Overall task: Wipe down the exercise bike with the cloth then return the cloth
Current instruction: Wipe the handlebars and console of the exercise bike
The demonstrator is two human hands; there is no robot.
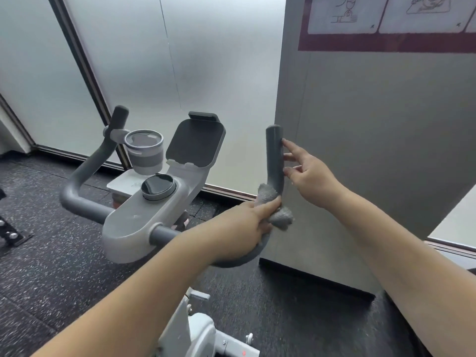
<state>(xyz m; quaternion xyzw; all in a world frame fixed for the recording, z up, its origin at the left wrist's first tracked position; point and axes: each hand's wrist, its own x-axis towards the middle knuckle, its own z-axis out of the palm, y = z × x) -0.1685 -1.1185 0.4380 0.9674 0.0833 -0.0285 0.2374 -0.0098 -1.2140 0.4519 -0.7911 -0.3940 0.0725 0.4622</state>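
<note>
The exercise bike's white console [144, 220] with its round black display sits at centre left, with grey handlebars curving up on both sides. My left hand [247, 222] grips a fluffy grey cloth [279, 215] wrapped around the bend of the right handlebar grip [275, 155]. Just right of that upright grip is my right hand [306, 168], fingers spread, fingertips touching the grip's side. The lower bend of the bar is hidden under my left hand.
A grey cup holder [145, 150] and a dark tablet holder [195, 143] stand on the console. A grey wall panel [373, 150] stands close behind the right grip. Frosted glass [154, 60] is beyond, speckled black floor [51, 253] below.
</note>
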